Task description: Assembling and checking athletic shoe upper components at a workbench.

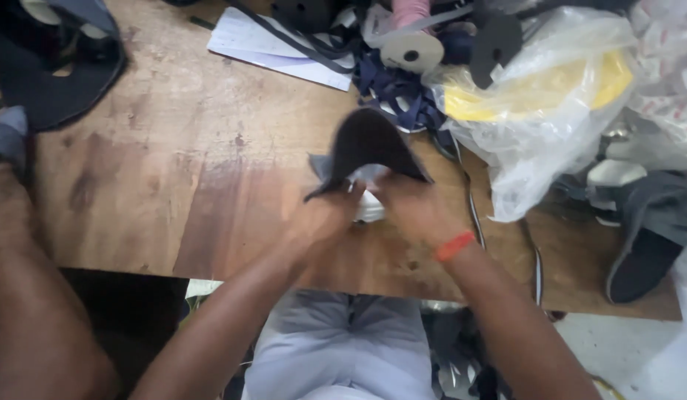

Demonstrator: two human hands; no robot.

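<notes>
A worn wooden bench lies under my hands. At its centre my left hand and right hand both pinch a curved black fabric piece. At two o'clock sits a clear plastic bag; at twelve, white paper.

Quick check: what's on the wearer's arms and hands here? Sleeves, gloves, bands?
Both forearms are bare to the edge of the picture, with no sleeves in view. The left hand and right hand wear no gloves. The right wrist carries a thin orange wristband; the left wrist shows nothing. The picture is motion-blurred, so rings cannot be told.
</notes>
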